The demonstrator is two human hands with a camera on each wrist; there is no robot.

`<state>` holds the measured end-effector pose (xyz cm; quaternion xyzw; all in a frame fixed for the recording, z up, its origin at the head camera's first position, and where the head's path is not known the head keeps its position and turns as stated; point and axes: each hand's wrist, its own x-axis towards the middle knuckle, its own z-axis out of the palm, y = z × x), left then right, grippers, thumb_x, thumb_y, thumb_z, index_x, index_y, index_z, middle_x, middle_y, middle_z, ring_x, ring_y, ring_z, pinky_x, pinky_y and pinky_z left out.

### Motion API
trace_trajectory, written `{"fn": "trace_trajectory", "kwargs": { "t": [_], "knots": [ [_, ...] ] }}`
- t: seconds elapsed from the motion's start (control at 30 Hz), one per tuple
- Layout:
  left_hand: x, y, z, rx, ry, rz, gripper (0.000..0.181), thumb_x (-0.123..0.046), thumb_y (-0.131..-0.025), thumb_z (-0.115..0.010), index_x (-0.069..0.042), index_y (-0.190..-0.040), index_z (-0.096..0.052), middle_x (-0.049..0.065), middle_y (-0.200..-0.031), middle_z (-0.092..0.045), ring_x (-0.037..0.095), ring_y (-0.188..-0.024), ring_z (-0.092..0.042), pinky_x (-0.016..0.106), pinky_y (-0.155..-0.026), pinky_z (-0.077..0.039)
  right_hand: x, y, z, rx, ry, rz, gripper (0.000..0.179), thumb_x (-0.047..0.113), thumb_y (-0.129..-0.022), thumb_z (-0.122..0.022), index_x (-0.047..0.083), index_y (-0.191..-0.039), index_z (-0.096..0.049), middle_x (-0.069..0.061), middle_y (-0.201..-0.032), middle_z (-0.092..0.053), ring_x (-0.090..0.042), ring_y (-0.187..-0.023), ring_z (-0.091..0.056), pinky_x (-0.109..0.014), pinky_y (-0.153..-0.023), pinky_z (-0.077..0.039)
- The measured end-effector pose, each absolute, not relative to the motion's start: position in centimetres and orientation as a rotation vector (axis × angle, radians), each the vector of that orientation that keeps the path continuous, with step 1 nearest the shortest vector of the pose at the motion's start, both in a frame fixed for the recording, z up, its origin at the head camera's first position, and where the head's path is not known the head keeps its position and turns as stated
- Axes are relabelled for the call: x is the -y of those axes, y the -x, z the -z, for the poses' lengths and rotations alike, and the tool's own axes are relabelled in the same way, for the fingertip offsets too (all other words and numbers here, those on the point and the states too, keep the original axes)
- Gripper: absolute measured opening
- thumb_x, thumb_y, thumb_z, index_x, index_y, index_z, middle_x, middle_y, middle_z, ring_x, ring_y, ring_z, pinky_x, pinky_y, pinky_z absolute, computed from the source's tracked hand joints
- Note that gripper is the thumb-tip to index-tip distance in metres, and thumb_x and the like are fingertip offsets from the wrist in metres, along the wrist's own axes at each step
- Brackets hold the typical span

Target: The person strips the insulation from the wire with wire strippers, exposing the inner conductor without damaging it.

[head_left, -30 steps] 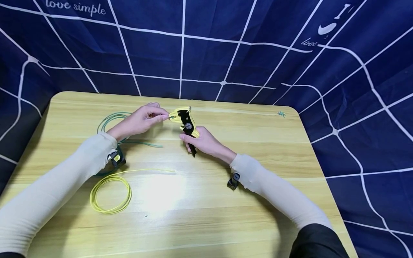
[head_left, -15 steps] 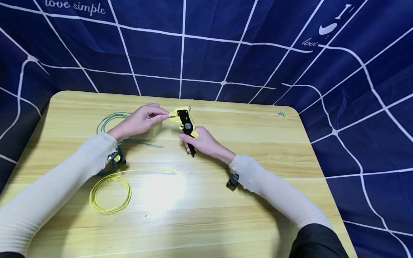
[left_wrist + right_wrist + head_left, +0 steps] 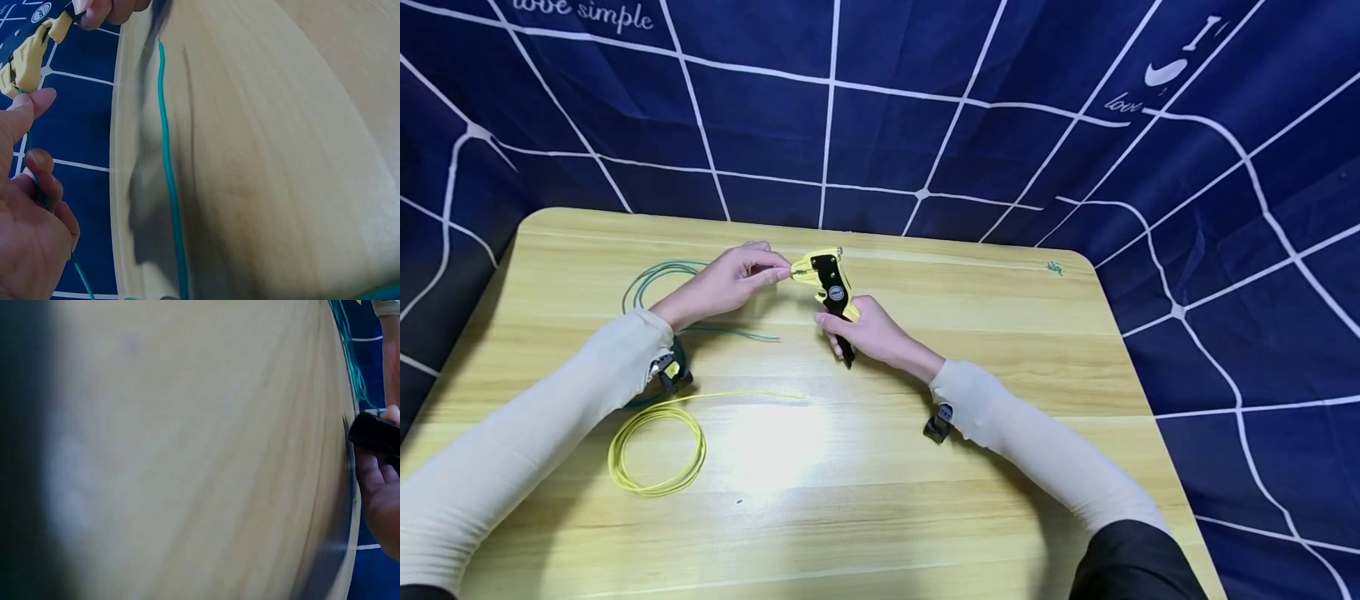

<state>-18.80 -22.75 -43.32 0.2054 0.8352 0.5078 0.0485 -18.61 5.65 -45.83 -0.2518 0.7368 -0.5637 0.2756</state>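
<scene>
My left hand pinches a green wire between thumb and fingertips, close to its end. That end sits in the jaws of a yellow and black wire stripper; the jaws hide the tip. Fingers of my right hand curl round the stripper's handles, holding it above the table with its head toward the left hand. In the right wrist view, only a black handle end and part of that hand show. The rest of the green wire lies in a loose coil behind the left forearm, partly hidden.
A coil of yellow wire lies nearer on the wooden table. Small green scraps form a pile at the far right corner, and one tiny scrap lies near the front. Blue cloth stands behind the table.
The head view has shifted slightly. Both hands keep their hold on the wire and the stripper, with hardly any visible movement.
</scene>
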Motion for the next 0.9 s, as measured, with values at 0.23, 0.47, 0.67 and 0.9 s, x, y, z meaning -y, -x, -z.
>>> {"fn": "trace_trajectory", "kwargs": {
  "t": [0.23, 0.47, 0.67, 0.9],
  "knots": [
    [22.8, 18.6, 43.6, -2.521, -0.558, -1.555, 0.021, -0.014, -0.113, -0.063, -0.005, -0.122, -0.079, 0.013, -0.123, -0.073, 0.025, -0.112, -0.061, 0.049, -0.1, -0.045, -5.4, 18.4, 45.8, -1.981, 0.634, 1.517, 0.037, 0.022, -0.111, -0.066, -0.011, -0.093, -0.066, -0.017, -0.07, -0.067, -0.023, -0.058, -0.065, -0.033, -0.06, -0.054],
    [22.6, 18.6, 43.4, -2.554, -0.6, -1.534, 0.019, -0.011, -0.113, -0.062, -0.004, -0.119, -0.079, 0.011, -0.123, -0.071, 0.025, -0.114, -0.059, 0.048, -0.097, -0.045, -5.2, 18.2, 45.8, -2.022, 0.547, 1.514, 0.035, 0.023, -0.111, -0.066, -0.007, -0.095, -0.067, -0.012, -0.07, -0.067, -0.021, -0.057, -0.065, -0.035, -0.059, -0.058],
    [22.6, 18.5, 43.3, -2.583, -0.625, -1.505, 0.019, -0.011, -0.113, -0.062, -0.002, -0.12, -0.078, 0.014, -0.122, -0.071, 0.028, -0.11, -0.059, 0.048, -0.093, -0.045, -5.0, 18.1, 45.8, -2.023, 0.496, 1.532, 0.037, 0.026, -0.11, -0.067, -0.006, -0.091, -0.064, -0.012, -0.067, -0.065, -0.02, -0.051, -0.062, -0.035, -0.051, -0.056],
    [22.8, 18.4, 43.5, -2.593, -0.626, -1.517, 0.017, -0.01, -0.112, -0.063, -0.004, -0.117, -0.078, 0.013, -0.12, -0.072, 0.027, -0.111, -0.059, 0.047, -0.093, -0.044, -4.5, 18.0, 46.0, -2.015, 0.466, 1.575, 0.037, 0.024, -0.109, -0.066, -0.009, -0.092, -0.063, -0.009, -0.063, -0.062, -0.018, -0.047, -0.058, -0.034, -0.046, -0.054]
  ]
}}
